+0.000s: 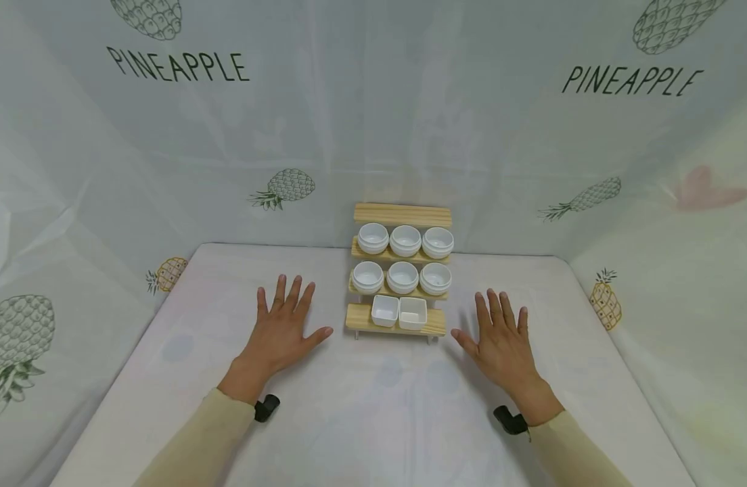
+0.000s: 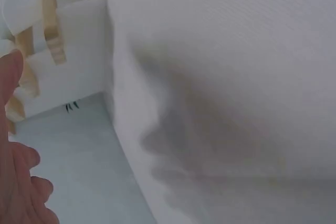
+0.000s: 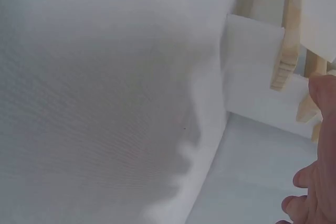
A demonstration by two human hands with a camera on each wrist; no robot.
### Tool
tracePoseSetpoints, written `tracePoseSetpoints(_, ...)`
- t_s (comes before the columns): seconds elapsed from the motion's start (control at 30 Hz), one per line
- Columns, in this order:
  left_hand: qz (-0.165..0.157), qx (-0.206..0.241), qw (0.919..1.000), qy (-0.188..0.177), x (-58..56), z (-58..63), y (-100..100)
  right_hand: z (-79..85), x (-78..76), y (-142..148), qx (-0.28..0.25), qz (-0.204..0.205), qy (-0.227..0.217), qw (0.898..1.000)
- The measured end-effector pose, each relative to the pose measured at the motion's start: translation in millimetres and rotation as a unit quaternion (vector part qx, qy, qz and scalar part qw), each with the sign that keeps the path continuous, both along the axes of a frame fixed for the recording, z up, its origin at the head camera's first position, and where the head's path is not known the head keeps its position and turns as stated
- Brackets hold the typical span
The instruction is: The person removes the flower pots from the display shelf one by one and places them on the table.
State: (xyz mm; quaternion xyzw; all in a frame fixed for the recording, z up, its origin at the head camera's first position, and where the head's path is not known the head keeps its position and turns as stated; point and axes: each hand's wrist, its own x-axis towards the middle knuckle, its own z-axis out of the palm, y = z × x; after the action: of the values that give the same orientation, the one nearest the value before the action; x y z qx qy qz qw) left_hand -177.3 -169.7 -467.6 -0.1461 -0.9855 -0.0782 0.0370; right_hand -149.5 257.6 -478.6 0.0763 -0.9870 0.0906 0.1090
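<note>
A tiered wooden rack stands at the back middle of the table. Several round white bowls sit on its two middle tiers, three to a tier. On the lowest tier are two square white dishes, side by side. Left of the rack, my left hand is spread palm down with nothing in it. My right hand is on the rack's right side, fingers extended, also holding nothing. Both wrist views show a shadow under the hand, with part of the rack beyond the thumb.
A white cloth covers the table. Behind it and at both sides hangs a pale curtain printed with pineapples. A small black device is strapped at the left wrist, another black device at the right.
</note>
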Motion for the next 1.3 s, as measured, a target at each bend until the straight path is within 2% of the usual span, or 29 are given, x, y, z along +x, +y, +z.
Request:
tracePoseSetpoints(0.13, -0.02, 0.011, 0.9997, -0.002, -8.7, 6.3, 11.9, 3.2, -1.8, 0.1, -0.007, 0.003, 0.006, 1.0)
tracePoseSetpoints(0.3, -0.042, 0.016, 0.999, -0.001, -26.1, 13.9, 28.2, 10.9, -5.7, -4.1, -0.018, 0.011, 0.011, 1.0)
tracePoseSetpoints(0.67, -0.076, -0.013, 0.9969, -0.014, -53.9, 22.6, 48.0, 23.2, -13.1, -15.6, -0.03, 0.035, 0.045, 0.998)
tracePoseSetpoints(0.83, -0.083, -0.013, 0.9961, -0.026, -59.2, 22.9, 50.1, 28.0, -14.9, -19.3, -0.029, 0.054, 0.07, 0.996)
tracePoseSetpoints(1.03, -0.092, -0.017, 0.9949, -0.039, -61.4, 23.5, 53.5, 32.1, -19.1, -21.7, -0.012, 0.084, 0.138, 0.987)
tracePoseSetpoints(1.3, -0.105, -0.019, 0.9935, -0.038, -66.9, 21.7, 58.9, 38.1, -17.7, -24.0, -0.011, 0.08, 0.171, 0.982)
